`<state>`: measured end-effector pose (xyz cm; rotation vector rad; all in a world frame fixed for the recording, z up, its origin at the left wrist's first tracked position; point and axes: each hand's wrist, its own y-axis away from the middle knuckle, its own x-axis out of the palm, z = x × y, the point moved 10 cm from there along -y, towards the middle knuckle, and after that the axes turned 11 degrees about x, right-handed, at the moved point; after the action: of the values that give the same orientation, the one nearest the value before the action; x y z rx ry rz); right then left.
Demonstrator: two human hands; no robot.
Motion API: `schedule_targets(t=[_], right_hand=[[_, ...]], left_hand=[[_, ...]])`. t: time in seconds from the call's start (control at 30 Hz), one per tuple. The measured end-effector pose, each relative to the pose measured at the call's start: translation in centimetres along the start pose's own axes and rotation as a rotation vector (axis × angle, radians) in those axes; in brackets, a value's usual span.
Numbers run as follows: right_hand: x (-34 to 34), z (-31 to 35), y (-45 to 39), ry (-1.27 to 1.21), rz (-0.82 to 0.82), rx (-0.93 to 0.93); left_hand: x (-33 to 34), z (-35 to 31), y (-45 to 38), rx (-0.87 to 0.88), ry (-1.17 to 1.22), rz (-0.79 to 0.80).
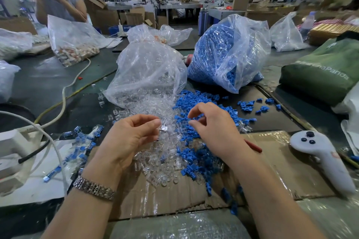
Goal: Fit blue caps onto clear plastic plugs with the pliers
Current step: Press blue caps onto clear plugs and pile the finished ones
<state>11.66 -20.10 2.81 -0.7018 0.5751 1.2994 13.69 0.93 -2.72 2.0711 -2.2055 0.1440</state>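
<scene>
- Left hand (128, 137) has its fingers curled in, pinching one small clear plastic plug (163, 128) at the tips.
- Right hand (211, 128) hovers over the loose pile of small blue plastic caps (196, 153), fingers bent and close together; can't tell if it's got one.
- Both piles sit on the taped brown cardboard sheet (272, 165), spilling in front of the crinkly clear plastic bag of plugs (147, 72).
- Red-handled tool (253, 146) pokes out just right of the cap pile, probably the pliers.

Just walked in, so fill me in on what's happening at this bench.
A person is sorting small parts on a sheet of cardboard. The left hand pinches a clear plug, while the right hand reaches into the loose blue caps, fingers curled but seemingly holding nothing yet. Bags of clear plugs and blue caps sit behind. A red handle pokes out beneath the right wrist.
</scene>
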Motion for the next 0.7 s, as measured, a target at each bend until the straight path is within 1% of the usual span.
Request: schedule_targets(t=[0.1, 0.2, 0.3, 0.53, 0.6, 0.7], right_hand=[[0.1, -0.5, 0.1, -0.273, 0.084, 0.080], [0.4, 0.2, 0.3, -0.520, 0.172, 0.069], [0.4, 1.0, 0.6, -0.718, 0.224, 0.036], [0.3, 1.7, 0.9, -0.763, 0.277, -0.035], [-0.2, 2.0, 1.0, -0.752, 0.252, -0.081], [-0.8, 2.5, 1.4, -0.613, 0.175, -0.160]], left_hand=[[0.9, -0.1, 0.2, -0.015, 0.137, 0.018], [2.3, 0.0, 0.6, -0.076, 0.320, 0.087], [3.5, -0.2, 1.1, -0.109, 0.379, 0.175], [4.0, -0.8, 1.4, -0.080, 0.318, 0.213], [4.2, -0.8, 1.5, -0.073, 0.315, 0.217], [4.6, -0.8, 1.7, -0.069, 0.303, 0.233]])
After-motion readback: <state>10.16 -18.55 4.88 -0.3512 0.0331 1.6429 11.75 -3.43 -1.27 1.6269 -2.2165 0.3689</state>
